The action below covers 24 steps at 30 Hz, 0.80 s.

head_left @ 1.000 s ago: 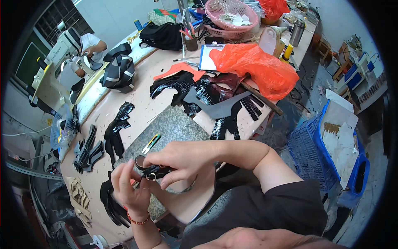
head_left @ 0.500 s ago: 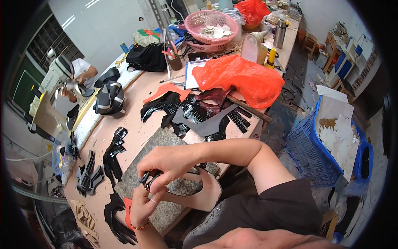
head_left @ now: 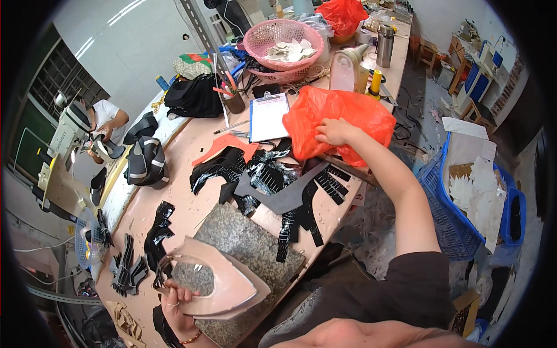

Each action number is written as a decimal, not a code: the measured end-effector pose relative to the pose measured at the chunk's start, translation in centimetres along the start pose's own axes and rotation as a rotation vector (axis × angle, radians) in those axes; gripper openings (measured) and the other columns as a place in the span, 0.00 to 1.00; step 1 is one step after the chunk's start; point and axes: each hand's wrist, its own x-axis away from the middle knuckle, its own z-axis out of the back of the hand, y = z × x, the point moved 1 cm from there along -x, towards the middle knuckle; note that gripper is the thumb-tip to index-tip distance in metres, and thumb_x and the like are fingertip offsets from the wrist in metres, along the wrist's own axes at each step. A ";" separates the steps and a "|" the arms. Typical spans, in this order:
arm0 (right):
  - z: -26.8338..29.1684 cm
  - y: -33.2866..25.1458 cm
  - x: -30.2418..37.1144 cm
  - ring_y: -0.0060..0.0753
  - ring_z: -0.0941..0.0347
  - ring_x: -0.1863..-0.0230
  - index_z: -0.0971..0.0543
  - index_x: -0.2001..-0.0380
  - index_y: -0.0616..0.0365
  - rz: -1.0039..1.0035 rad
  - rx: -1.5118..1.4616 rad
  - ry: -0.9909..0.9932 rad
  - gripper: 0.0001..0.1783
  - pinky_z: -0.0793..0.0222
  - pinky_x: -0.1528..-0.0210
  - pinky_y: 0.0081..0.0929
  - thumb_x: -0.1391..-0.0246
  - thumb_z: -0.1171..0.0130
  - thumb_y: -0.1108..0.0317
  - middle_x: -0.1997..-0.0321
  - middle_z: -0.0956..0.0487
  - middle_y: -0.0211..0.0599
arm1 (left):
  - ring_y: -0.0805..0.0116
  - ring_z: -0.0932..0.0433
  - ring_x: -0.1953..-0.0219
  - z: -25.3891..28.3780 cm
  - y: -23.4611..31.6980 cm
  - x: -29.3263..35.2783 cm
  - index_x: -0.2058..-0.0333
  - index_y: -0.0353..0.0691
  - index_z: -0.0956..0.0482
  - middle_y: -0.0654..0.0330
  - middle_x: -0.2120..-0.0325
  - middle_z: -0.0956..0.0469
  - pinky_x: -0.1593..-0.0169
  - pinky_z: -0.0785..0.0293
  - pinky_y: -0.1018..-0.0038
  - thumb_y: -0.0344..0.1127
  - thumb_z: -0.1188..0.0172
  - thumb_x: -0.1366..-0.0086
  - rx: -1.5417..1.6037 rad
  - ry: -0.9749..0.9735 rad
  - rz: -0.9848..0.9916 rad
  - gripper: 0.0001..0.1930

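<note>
My left hand (head_left: 178, 304) is closed on the edge of a pale pinkish-beige shoe upper (head_left: 241, 284), which has a pointed end and an oval opening. It is held over a speckled grey stone slab (head_left: 270, 249). Dark strap-like bits hang at the upper's far-left end. Out to the right, my right hand (head_left: 333, 132) grips the near-left part of a crumpled red plastic bag (head_left: 368, 113), its fingers curled into the film. What lies under the bag is hidden. Beside it, black glossy cut pieces (head_left: 272, 174) and a grey curved piece (head_left: 278, 200) lie on the table.
A clipboard (head_left: 268, 116), pink baskets (head_left: 283, 43) with white scraps, a jug (head_left: 346, 69) and a steel flask (head_left: 384, 46) stand farther back. Blue crates (head_left: 447, 197) are on the floor at right. Another person (head_left: 110, 119) works at a sewing machine (head_left: 68, 130) at left.
My right hand has left the upper and reached far right to the red bag, which has shifted away from the black pieces. The upper has turned in my left hand, now showing its opening.
</note>
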 end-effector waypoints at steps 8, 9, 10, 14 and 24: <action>6.7 4.0 -8.5 0.45 0.20 0.62 0.16 0.66 0.57 0.165 -0.278 0.272 0.19 0.26 0.56 0.36 0.52 0.40 0.52 0.68 0.17 0.46 | 0.73 0.36 0.76 5.1 -9.4 0.1 0.57 0.41 0.32 0.67 0.80 0.38 0.63 0.27 0.64 0.37 0.46 0.31 0.051 0.247 0.186 0.09; 7.8 3.9 -10.4 0.45 0.20 0.62 0.16 0.66 0.57 0.117 -0.433 0.463 0.19 0.26 0.55 0.37 0.53 0.39 0.52 0.67 0.17 0.46 | 0.72 0.35 0.77 5.0 -9.6 0.5 0.57 0.40 0.33 0.66 0.80 0.37 0.64 0.26 0.64 0.36 0.45 0.31 -0.014 0.262 0.085 0.09; 8.7 3.9 -12.2 0.46 0.19 0.61 0.15 0.67 0.58 0.068 -0.592 0.650 0.20 0.27 0.55 0.38 0.53 0.39 0.52 0.67 0.17 0.47 | 0.72 0.35 0.77 4.7 -9.8 0.9 0.57 0.40 0.33 0.66 0.80 0.37 0.64 0.26 0.64 0.36 0.45 0.31 -0.011 0.289 0.075 0.09; 5.4 9.2 -23.8 0.49 0.22 0.52 0.17 0.58 0.58 -0.274 -0.649 0.857 0.27 0.28 0.49 0.37 0.55 0.39 0.48 0.55 0.19 0.50 | 0.70 0.31 0.77 3.8 -9.4 1.6 0.58 0.37 0.34 0.63 0.80 0.34 0.64 0.22 0.65 0.34 0.45 0.32 -0.152 0.311 -0.041 0.10; -0.9 17.2 -26.9 0.46 0.26 0.46 0.21 0.53 0.62 -0.526 -0.786 0.798 0.30 0.33 0.45 0.36 0.57 0.37 0.52 0.50 0.21 0.51 | 0.67 0.28 0.75 2.9 -9.9 1.9 0.59 0.31 0.36 0.60 0.79 0.33 0.61 0.19 0.60 0.28 0.47 0.35 -0.164 0.349 -0.016 0.10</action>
